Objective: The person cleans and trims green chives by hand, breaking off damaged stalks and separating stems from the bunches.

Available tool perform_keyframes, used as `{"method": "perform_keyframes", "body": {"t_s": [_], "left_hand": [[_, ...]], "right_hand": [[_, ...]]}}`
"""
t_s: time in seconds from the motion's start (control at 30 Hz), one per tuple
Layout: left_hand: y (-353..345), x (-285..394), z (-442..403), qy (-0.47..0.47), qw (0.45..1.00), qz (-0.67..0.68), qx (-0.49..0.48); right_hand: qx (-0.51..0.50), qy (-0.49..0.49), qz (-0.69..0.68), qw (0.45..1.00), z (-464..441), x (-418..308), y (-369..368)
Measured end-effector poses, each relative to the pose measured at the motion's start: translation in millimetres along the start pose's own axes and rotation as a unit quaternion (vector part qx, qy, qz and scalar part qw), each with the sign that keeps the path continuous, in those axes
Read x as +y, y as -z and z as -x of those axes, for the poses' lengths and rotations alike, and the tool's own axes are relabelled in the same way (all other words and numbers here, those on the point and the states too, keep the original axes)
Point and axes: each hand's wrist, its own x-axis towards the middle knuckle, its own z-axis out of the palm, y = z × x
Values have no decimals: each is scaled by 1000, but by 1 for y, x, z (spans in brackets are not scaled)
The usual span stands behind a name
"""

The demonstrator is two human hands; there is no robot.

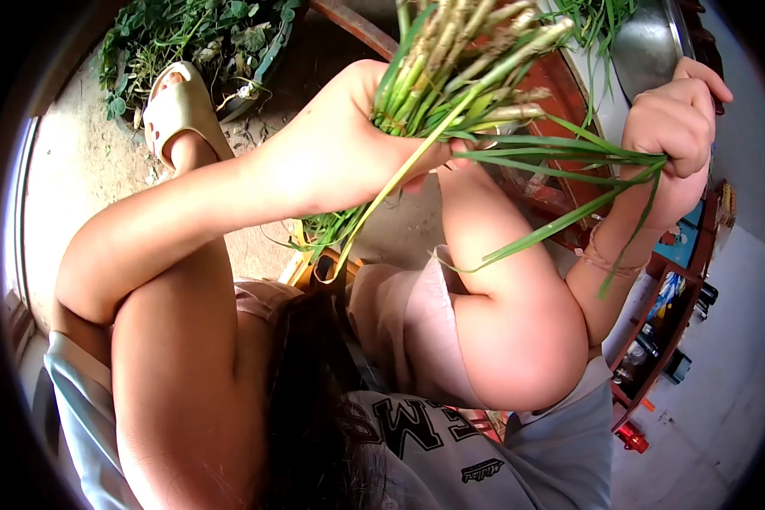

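Observation:
My left hand [361, 140] is wrapped around a thick bunch of garlic chives [450, 68], held over my lap. The pale, soil-stained root ends point up and away from me, and green leaf tips hang below the fist. Off to the right, my right hand [671, 127] is closed on the tips of several long green leaves [561, 157]. These stretch across from the bunch, and a few loose ends droop below the fingers. One yellowish blade [399, 183] slants down across my left hand.
A basin of leafy greens [204, 51] stands on the floor at upper left, beside my sandalled foot [178, 110]. More green leaves [599, 25] lie by a metal container [646, 42] at upper right. A red-brown shelf [671, 314] with small items is at right.

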Motion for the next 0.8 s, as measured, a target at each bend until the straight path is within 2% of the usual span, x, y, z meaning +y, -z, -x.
{"method": "perform_keyframes", "body": {"t_s": [0.07,0.13,0.2,0.23,0.27,0.33,0.37,0.43,0.5,0.57,0.6,0.67,0.73,0.8], "left_hand": [[3,4,-1,13,999,-43,21],[3,7,0,10,999,-23,23],[4,16,2,75,996,-43,19],[6,14,1,75,994,-75,-13],[8,13,1,74,994,-83,-14],[13,12,3,71,997,-13,-19],[15,15,3,77,996,6,-49],[16,17,6,90,990,67,-80],[19,21,8,95,987,88,-99],[18,25,9,97,983,119,-102],[15,28,11,94,981,140,-92],[13,31,12,100,990,67,-74],[12,35,13,101,993,-36,-57],[6,37,13,62,997,-35,-30]], "right_hand": [[-1,0,4,1000,1,-2,0],[-2,-2,7,1000,3,-4,0],[3,3,6,1000,4,-6,0],[-2,7,4,1000,6,-10,0],[-11,3,32,999,8,-16,1],[-29,3,56,998,11,-25,1],[-16,21,166,986,14,-28,0],[-8,47,367,929,16,-21,-1],[116,35,602,790,20,-4,1],[167,-60,725,665,15,21,-5],[167,-54,723,668,13,28,0],[108,-61,745,655,10,38,12],[116,-62,727,674,8,46,19],[119,-40,715,688,6,54,26]]}}
